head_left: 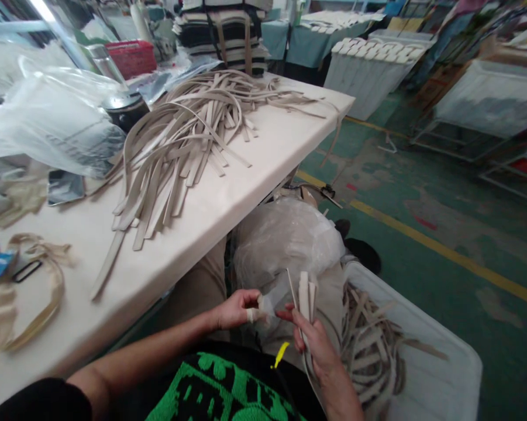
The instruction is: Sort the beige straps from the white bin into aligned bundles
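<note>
My left hand (237, 310), with a wrap on one finger, is pinched at the edge of a clear plastic sheet (269, 305) above my lap. My right hand (314, 340) is closed round several beige strips (306, 297), whose ends stand up past the fingers. One thinner strip sticks out apart from the others. The index finger of that hand points toward the plastic. Over my knees lies a larger piece of clear plastic (285, 234). On the table, a big pile of similar beige strips (188, 134) spreads toward the edge.
To my right stands a white bin (443, 374) with loose strips (372, 345) inside. The table (228, 202) runs along my left, holding a plastic bag (48, 117), a dark lidded pot (125, 108) and a phone-like dark slab (65, 187). Beyond is green floor (403, 187) with yellow lines.
</note>
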A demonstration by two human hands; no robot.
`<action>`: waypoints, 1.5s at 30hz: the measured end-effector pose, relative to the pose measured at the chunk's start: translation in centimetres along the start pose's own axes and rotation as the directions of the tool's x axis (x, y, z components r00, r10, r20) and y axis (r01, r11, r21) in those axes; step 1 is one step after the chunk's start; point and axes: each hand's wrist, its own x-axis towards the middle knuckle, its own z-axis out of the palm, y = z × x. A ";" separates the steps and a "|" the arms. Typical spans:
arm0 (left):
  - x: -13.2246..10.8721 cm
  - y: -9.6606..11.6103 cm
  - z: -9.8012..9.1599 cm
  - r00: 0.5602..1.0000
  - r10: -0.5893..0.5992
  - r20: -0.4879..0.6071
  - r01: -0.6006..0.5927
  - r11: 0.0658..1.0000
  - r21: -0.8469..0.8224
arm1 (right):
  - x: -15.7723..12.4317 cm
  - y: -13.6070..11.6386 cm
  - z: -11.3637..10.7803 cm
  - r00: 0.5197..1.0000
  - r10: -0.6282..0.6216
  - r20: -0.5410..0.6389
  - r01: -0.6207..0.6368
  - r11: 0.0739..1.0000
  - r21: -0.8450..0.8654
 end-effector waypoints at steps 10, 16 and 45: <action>-1.5 0.1 0.2 0.992 0.048 0.117 -0.069 0.982 0.179 | 3.3 -4.3 4.2 0.975 -0.181 -0.126 0.186 0.982 0.030; -1.1 2.8 -1.6 0.951 0.284 -0.122 -0.211 0.885 0.416 | 1.5 -6.8 5.2 0.936 -0.350 -0.031 0.332 0.909 -0.252; -0.2 3.6 0.7 0.997 0.034 -0.076 -0.027 0.995 0.098 | 3.5 -11.2 4.3 0.852 -0.513 -0.104 0.403 0.769 -0.496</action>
